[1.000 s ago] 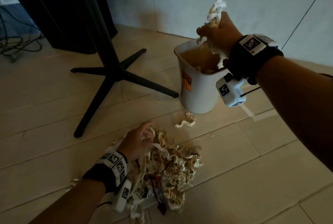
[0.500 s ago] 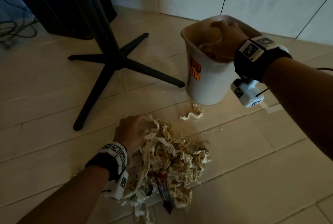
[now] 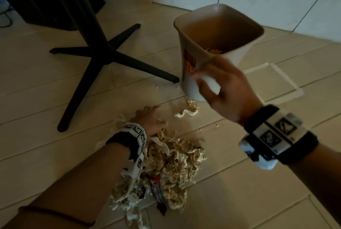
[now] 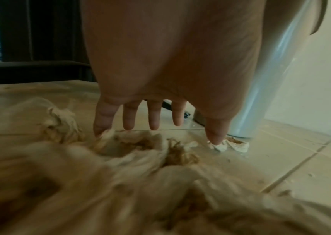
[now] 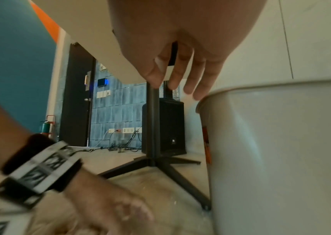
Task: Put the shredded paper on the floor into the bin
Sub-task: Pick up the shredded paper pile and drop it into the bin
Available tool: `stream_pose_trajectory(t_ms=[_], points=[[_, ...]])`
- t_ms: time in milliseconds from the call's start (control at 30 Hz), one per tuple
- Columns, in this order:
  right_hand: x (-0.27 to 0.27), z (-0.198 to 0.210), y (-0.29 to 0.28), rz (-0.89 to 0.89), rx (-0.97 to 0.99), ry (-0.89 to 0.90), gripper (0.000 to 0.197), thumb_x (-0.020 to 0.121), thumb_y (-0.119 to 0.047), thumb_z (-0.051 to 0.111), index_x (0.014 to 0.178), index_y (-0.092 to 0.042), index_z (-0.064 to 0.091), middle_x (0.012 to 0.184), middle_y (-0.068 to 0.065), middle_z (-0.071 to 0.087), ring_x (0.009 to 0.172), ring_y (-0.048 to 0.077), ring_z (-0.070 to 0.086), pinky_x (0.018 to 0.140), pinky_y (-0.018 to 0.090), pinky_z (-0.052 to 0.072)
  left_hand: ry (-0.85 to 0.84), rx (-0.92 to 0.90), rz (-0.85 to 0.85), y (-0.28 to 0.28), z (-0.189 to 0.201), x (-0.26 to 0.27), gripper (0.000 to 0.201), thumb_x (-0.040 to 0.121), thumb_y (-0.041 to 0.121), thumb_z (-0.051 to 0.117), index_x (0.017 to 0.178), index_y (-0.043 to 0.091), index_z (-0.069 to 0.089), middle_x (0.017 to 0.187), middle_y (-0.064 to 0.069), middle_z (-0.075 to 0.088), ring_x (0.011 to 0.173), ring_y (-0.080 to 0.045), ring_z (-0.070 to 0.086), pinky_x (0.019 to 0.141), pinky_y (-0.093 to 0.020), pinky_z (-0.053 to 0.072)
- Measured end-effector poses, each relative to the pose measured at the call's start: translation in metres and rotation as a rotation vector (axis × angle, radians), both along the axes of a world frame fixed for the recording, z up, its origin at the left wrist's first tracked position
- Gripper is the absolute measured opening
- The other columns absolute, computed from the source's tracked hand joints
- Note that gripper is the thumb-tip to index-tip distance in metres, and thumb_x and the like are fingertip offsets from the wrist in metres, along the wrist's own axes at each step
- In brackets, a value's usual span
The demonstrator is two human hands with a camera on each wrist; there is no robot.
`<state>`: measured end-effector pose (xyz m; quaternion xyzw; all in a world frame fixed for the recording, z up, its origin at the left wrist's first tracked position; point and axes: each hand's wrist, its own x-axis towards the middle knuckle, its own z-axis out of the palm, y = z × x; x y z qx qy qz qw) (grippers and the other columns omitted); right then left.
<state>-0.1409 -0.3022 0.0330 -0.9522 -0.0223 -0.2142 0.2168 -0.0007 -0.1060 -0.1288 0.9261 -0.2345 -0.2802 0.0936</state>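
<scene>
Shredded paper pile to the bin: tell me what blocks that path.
Nothing visible does. Between the shredded paper pile and the open bin lie only bare floor and a small stray clump; the table base stands off to the left.

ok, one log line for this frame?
left hand: open, on paper pile | right hand: open, empty, in front of bin | bin: upright, some paper inside | stray clump by bin base

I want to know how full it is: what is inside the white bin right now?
A few strands of shredded paper show low inside the bin, just above its near rim. Its upper inner walls are bare. The near wall hides the bottom, so the amount there cannot be judged.
</scene>
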Motion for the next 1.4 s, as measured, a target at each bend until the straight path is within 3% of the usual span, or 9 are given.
stream_pose_trajectory(t_ms=[133, 267, 433, 733, 867, 967, 1100, 1267, 1400], points=[[-0.032, -0.045, 0.006, 0.008, 0.111, 0.314, 0.027, 0.096, -0.029, 0.052, 0.122, -0.028, 0.060, 0.124, -0.003, 0.053, 0.104, 0.009, 0.052, 0.092, 0.031, 0.050, -0.083, -0.029, -0.173, -0.040, 0.001, -0.007, 0.070, 0.084, 0.063, 0.055, 0.144, 0.038, 0.030, 0.152, 0.003, 0.031, 0.139, -0.029, 0.028, 0.108, -0.052, 0.034], [-0.059, -0.095, 0.013, -0.044, 0.186, 0.695, 0.044, 0.094, -0.043, 0.053, 0.136, -0.036, 0.043, 0.140, -0.006, 0.041, 0.124, 0.014, 0.046, 0.105, 0.036, 0.044, -0.088, -0.066, -0.377, -0.081, -0.001, -0.011, 0.071, 0.086, 0.058, 0.057, 0.147, 0.036, 0.028, 0.158, 0.008, 0.019, 0.145, -0.025, 0.019, 0.112, -0.049, 0.031], [-0.078, -0.145, 0.015, -0.084, 0.211, 0.898, 0.063, 0.090, -0.050, 0.056, 0.145, -0.038, 0.029, 0.148, -0.005, 0.032, 0.131, 0.021, 0.040, 0.105, 0.041, 0.043, -0.020, 0.013, -0.498, -0.108, -0.009, -0.016, 0.068, 0.092, 0.044, 0.054, 0.151, 0.038, 0.021, 0.162, 0.015, 0.002, 0.147, -0.024, 0.012, 0.112, -0.050, 0.031], [-0.079, -0.167, 0.025, -0.201, 0.445, 0.915, 0.082, 0.079, -0.049, 0.073, 0.146, -0.029, 0.030, 0.138, 0.001, 0.039, 0.120, 0.022, 0.050, 0.103, 0.034, 0.044, 0.013, 0.027, -0.571, -0.074, -0.001, -0.048, 0.041, 0.099, 0.040, 0.039, 0.139, 0.035, 0.041, 0.147, 0.004, 0.033, 0.137, -0.025, 0.028, 0.108, -0.051, 0.034], [-0.080, -0.165, 0.038, -0.203, 0.570, 0.929, 0.083, 0.076, -0.034, 0.079, 0.146, -0.026, 0.035, 0.133, 0.004, 0.041, 0.119, 0.022, 0.049, 0.104, 0.027, 0.039, 0.169, 0.158, -0.588, -0.052, 0.016, -0.068, 0.067, 0.087, 0.057, 0.050, 0.147, 0.044, 0.023, 0.154, 0.005, 0.025, 0.142, -0.026, 0.022, 0.112, -0.051, 0.028], [-0.078, -0.162, 0.048, -0.219, 0.676, 0.971, 0.076, 0.067, -0.035, 0.076, 0.137, -0.025, 0.047, 0.128, 0.003, 0.052, 0.115, 0.022, 0.052, 0.103, 0.036, 0.044, 0.236, 0.268, -0.655, -0.039, 0.024, -0.084, 0.096, 0.076, 0.069, 0.061, 0.151, 0.043, 0.008, 0.161, 0.007, 0.014, 0.147, -0.028, 0.015, 0.117, -0.051, 0.023], [-0.084, -0.165, 0.058, -0.450, 1.253, 0.910, 0.042, 0.083, -0.003, 0.057, 0.123, -0.015, 0.050, 0.106, 0.000, 0.062, 0.097, 0.021, 0.060, 0.085, 0.039, 0.054, 0.158, 0.235, -0.729, -0.024, 0.026, -0.107, 0.113, 0.069, 0.062, 0.075, 0.150, 0.044, -0.001, 0.158, 0.001, 0.021, 0.144, -0.030, 0.021, 0.113, -0.050, 0.031], [-0.089, -0.165, 0.061, -0.686, 1.751, 0.795, 0.045, 0.092, 0.002, 0.042, 0.134, -0.014, 0.038, 0.107, 0.013, 0.063, 0.097, 0.029, 0.062, 0.089, 0.043, 0.050, -0.107, 0.080, -0.804, -0.014, 0.017, -0.128, 0.072, 0.084, 0.035, 0.070, 0.144, 0.040, 0.030, 0.132, -0.001, 0.049, 0.119, -0.025, 0.047, 0.089, -0.038, 0.042], [-0.098, -0.160, 0.058, -0.690, 1.803, 0.776, 0.045, 0.094, 0.006, 0.029, 0.133, -0.013, 0.039, 0.106, 0.012, 0.064, 0.101, 0.029, 0.064, 0.098, 0.048, 0.049, -0.076, -0.020, -0.694, -0.010, 0.021, -0.131, 0.030, 0.090, 0.021, 0.060, 0.118, 0.029, 0.063, 0.115, 0.000, 0.061, 0.107, -0.024, 0.059, 0.083, -0.036, 0.052]])
